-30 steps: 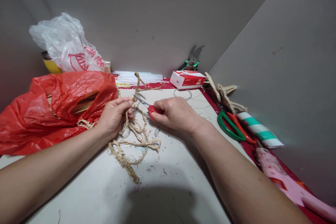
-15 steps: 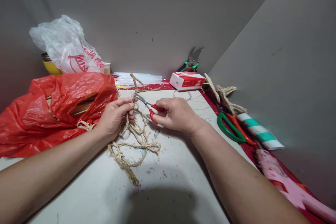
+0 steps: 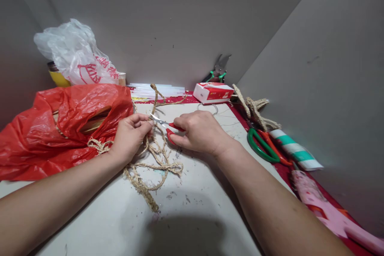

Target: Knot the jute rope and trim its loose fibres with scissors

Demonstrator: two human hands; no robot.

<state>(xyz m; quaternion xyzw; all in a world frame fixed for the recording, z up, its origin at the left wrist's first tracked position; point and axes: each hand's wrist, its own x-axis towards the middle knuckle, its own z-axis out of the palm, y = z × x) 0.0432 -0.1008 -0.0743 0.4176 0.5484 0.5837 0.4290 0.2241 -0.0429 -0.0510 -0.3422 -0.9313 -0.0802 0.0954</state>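
My left hand pinches a braided straw rope between thumb and fingertips. One part of the rope stands up above the fingers, and the rest lies looped on the table below. My right hand is closed on the red handles of small scissors. The scissors' blades are parted and point left, right by my left fingertips and the rope. Whether the rope lies between the blades I cannot tell.
To the left lies a red plastic bag holding flat strips, with a clear bag behind. At the back are a tissue pack and pruning shears. Green-handled scissors, a striped roll and a pink tool line the right edge.
The scissors have moved slightly left and down, closer to my left fingertips, and their blades are spread wider. My left hand still grips the rope.
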